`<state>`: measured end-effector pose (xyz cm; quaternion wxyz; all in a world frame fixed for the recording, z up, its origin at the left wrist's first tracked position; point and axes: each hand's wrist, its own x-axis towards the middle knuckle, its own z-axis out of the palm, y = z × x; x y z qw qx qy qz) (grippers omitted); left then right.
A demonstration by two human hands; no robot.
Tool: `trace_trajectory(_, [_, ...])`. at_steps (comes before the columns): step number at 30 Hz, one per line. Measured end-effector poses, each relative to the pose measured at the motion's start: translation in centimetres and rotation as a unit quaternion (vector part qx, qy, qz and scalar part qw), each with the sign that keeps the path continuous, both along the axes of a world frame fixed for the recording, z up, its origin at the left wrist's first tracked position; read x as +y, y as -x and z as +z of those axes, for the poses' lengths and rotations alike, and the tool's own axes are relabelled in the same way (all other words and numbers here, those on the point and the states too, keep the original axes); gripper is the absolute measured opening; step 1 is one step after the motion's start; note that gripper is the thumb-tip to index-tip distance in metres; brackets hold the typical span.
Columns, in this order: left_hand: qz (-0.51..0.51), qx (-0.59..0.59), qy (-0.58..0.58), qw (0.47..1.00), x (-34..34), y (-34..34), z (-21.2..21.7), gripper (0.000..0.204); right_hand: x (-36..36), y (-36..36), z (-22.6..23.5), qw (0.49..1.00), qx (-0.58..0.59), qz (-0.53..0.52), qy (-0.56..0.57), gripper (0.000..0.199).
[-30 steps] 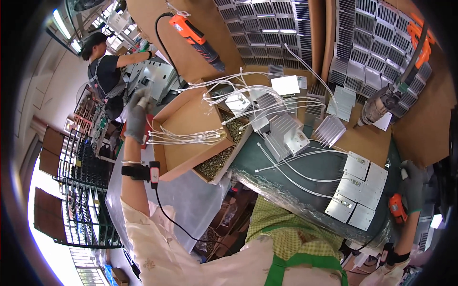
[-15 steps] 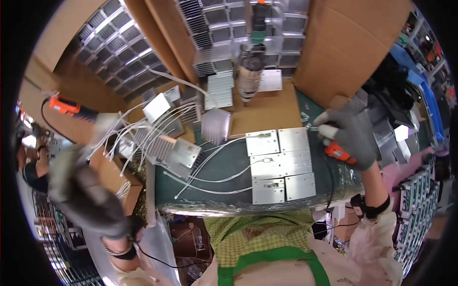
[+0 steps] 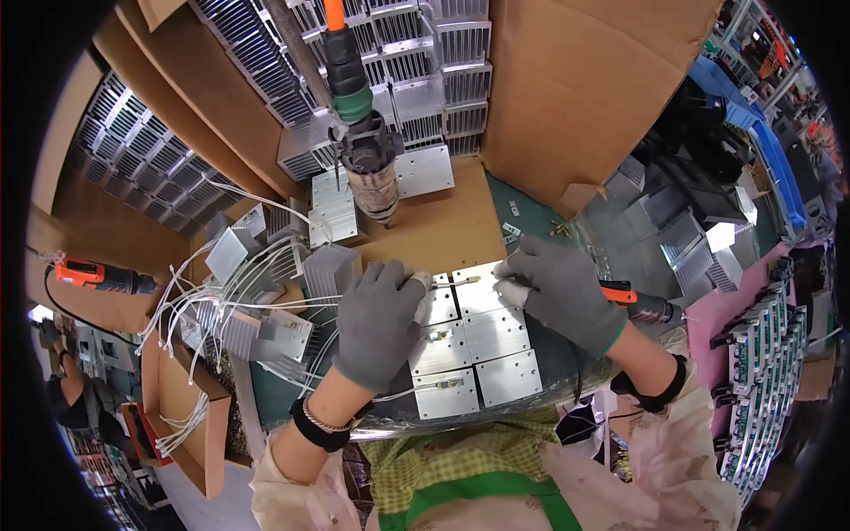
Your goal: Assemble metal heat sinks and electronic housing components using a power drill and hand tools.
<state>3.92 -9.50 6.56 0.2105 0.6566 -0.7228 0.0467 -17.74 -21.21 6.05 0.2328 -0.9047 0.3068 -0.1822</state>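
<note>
The thumb and forefinger of the left hand are nearly closed and seem to pinch a white wire, its other fingers loosely curled. The wire's bare-looking tip sticks out to the right of them, over the upper edge of the top right plate. Across from it, the right hand is bent with thumb and forefinger close together at that plate's right side; whether something small sits between them I cannot tell.

The step in hand looks like laying the wire's tip in place on the metal. The next move, as I judge it, calls for the left fingers to keep the tip from sliding while the right ones set a small clip over it, squared to a hole.

Around the fingers, six plates lie in two columns of three. The middle left plate and the bottom left plate each carry a clip and a wire; the two lower right ones are bare. Beyond the right fingertips, loose clips and a few screws lie on the green table. An orange screwdriver lies just beside the right hand, and a larger driver hangs past the plates. Farther left, finned metal blocks stand among tangled wires, near an open cardboard box
</note>
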Motion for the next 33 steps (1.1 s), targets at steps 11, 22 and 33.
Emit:
trace_trajectory(11, [-0.02, 0.029, 0.028, 0.999, -1.3, 0.2, -0.9, 0.028, -1.7, 0.7, 0.1, 0.999, -0.001, 0.031, -0.011, 0.017])
trace_trajectory(22, [-0.038, -0.029, -0.01, 0.999, -1.3, 0.7, -1.4, 0.034, -2.4, -1.1, -0.2, 0.996, 0.042, 0.07, 0.034, 0.017])
trace_trajectory(33, [-0.012, 0.116, -0.008, 0.993, -3.5, 2.8, -1.6, 0.027, -2.1, -1.5, -0.2, 0.993, 0.085, 0.059, 0.062, 0.014])
